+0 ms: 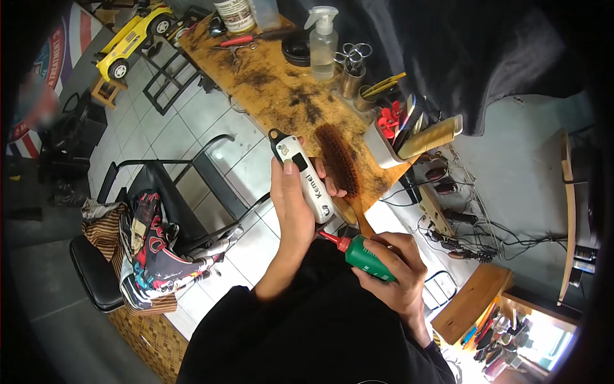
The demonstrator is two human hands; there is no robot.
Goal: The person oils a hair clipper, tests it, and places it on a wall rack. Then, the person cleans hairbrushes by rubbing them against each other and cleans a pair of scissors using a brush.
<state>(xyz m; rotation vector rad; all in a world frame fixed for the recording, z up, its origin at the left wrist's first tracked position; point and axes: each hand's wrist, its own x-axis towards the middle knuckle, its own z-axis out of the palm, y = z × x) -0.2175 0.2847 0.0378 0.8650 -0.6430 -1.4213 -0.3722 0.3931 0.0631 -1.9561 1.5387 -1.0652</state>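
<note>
My left hand (289, 201) is wrapped round a white hair clipper (309, 182) with a dark display and a black hanging loop at its upper end. The clipper's lower end points toward me. In my right hand (398, 272) is a green oil bottle (369, 260) with a red nozzle, tilted so that its tip is right by the clipper's lower end. Whether the tip touches the clipper, or any oil comes out, I cannot tell. Just beyond the clipper, a brown bristle brush (339, 163) lies on the worn wooden table (272, 99), its handle toward me.
A white holder (382, 146) with combs stands at the table's right edge. Behind it are metal cups (352, 83) with scissors and a spray bottle (323, 48). A black chair (163, 198) with a patterned cloth is on the left. Tangled cables (473, 233) hang at right.
</note>
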